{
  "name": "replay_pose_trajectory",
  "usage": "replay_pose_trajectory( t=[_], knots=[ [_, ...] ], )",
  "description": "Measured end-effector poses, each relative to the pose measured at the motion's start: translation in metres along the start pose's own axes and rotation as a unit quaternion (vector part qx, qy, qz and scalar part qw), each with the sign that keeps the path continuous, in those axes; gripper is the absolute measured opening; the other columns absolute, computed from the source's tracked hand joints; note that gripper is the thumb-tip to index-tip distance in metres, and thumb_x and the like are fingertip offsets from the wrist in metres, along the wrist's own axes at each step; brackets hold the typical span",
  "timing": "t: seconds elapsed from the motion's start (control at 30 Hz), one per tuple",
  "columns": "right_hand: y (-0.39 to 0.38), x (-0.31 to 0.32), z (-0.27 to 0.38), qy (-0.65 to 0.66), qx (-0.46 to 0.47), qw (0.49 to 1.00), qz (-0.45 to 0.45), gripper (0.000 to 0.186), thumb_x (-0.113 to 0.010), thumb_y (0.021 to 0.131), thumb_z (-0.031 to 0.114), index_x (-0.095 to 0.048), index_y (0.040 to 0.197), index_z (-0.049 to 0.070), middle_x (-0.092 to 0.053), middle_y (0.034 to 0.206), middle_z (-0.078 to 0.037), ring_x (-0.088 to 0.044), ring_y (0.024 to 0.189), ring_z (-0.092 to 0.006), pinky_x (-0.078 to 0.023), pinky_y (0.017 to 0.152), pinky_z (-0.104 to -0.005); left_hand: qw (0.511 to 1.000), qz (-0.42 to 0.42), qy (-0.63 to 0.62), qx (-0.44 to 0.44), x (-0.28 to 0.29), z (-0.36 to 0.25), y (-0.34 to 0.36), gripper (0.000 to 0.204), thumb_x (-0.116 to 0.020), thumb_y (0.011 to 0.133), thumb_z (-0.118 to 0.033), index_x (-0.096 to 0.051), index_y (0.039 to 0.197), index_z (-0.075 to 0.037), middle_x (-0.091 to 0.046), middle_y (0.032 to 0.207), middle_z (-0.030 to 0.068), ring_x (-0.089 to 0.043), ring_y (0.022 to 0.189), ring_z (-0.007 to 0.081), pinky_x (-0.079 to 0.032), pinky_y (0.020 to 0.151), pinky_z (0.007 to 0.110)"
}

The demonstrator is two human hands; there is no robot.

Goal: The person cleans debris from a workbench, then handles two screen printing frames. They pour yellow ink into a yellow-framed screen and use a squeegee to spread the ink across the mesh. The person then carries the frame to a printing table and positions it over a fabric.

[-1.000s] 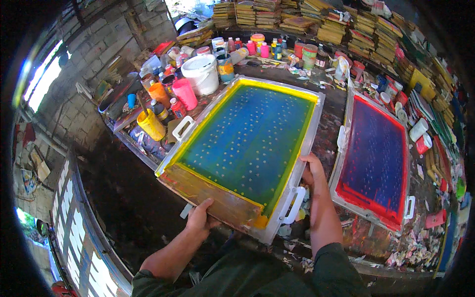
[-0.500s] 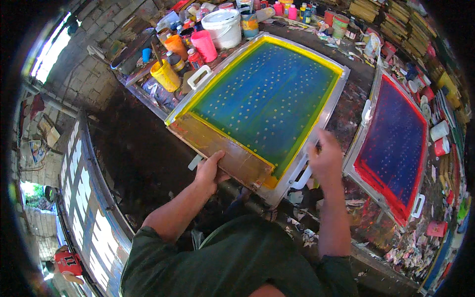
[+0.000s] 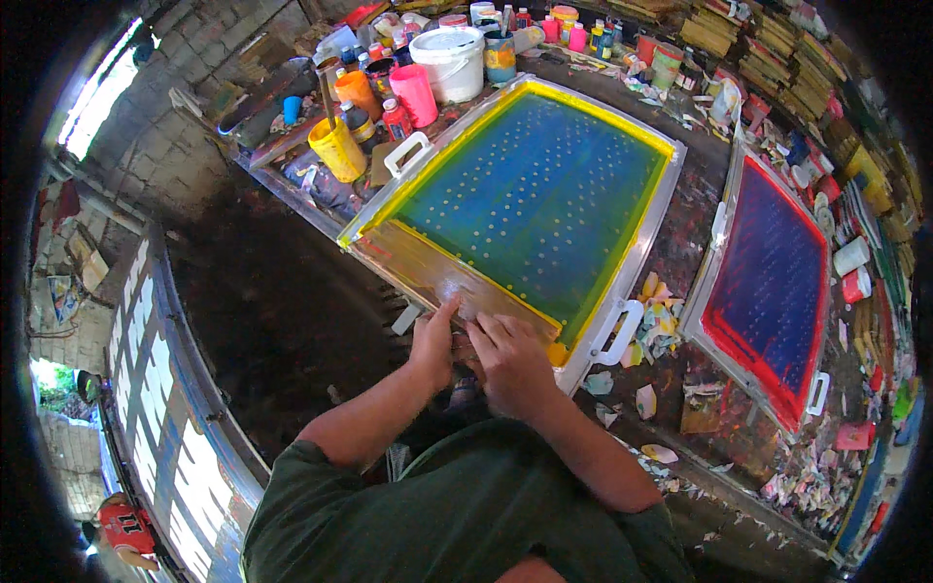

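Note:
A silver-edged printing screen with white handles lies on the table, its blue-green mesh dotted with pale spots and bordered in yellow ink. Across its near end rests a wide wooden squeegee, with yellow along its far edge. My left hand holds the squeegee's near edge around the middle, thumb on top and fingers hidden below. Right beside it, my right hand is closed on the same edge, fingers over the top.
Another screen, with red borders, lies to the right. Paint containers stand at the back left, including a white bucket and a yellow pot. Paper scraps litter the table. A person in a red shirt is at the lower left.
My right hand has come left from beside the screen's right handle onto the squeegee. My left hand keeps its hold, and now sits closer to the squeegee's middle.

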State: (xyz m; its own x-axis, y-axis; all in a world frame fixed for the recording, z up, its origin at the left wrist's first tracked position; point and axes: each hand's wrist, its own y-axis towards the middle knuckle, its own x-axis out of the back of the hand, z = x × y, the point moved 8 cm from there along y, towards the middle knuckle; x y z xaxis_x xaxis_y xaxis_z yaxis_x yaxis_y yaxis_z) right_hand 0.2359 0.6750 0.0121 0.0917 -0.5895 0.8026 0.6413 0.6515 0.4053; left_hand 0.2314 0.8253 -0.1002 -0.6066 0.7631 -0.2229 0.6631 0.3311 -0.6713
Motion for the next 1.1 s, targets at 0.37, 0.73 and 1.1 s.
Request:
replay_pose_trajectory(
  t=[0.37, 0.73, 1.1],
  knots=[
    [0.018, 0.005, 0.004, -0.097, -0.003, 0.995, 0.035, 0.048, -0.065, 0.082, 0.000, -0.069, 0.130, 0.005, -0.071, 0.134, -0.014, -0.069, 0.120, -0.0327, -0.052, 0.106, -0.0481, 0.939, 0.283, 0.171, -0.094, 0.078, -0.002, 0.029, 0.056, -0.078, 0.100, -0.034, -0.058, 0.140, 0.000, -0.070, 0.119, 0.0091, -0.070, 0.103, 0.0178, -0.055, 0.092, 0.032],
    [0.068, 0.057, -0.046, -0.044, -0.182, 0.979, 0.075, 0.046, -0.067, 0.089, -0.006, -0.068, 0.133, 0.006, -0.074, 0.123, -0.018, -0.072, 0.111, -0.0397, -0.058, 0.096, -0.0468, 0.927, 0.088, 0.361, -0.056, 0.229, -0.048, 0.133, 0.050, -0.080, 0.096, -0.022, -0.066, 0.136, 0.004, -0.074, 0.108, 0.0095, -0.069, 0.096, 0.0183, -0.054, 0.088, 0.034],
    [0.085, 0.076, -0.069, 0.004, -0.290, 0.957, 0.026, 0.046, -0.061, 0.092, -0.011, -0.069, 0.136, 0.003, -0.075, 0.127, -0.017, -0.072, 0.120, -0.0290, -0.052, 0.108, -0.0372, 0.906, 0.087, 0.413, -0.028, 0.295, -0.044, 0.174, 0.055, -0.077, 0.098, -0.022, -0.061, 0.142, 0.007, -0.074, 0.122, 0.0165, -0.072, 0.098, 0.0220, -0.056, 0.085, 0.037]
  ],
)
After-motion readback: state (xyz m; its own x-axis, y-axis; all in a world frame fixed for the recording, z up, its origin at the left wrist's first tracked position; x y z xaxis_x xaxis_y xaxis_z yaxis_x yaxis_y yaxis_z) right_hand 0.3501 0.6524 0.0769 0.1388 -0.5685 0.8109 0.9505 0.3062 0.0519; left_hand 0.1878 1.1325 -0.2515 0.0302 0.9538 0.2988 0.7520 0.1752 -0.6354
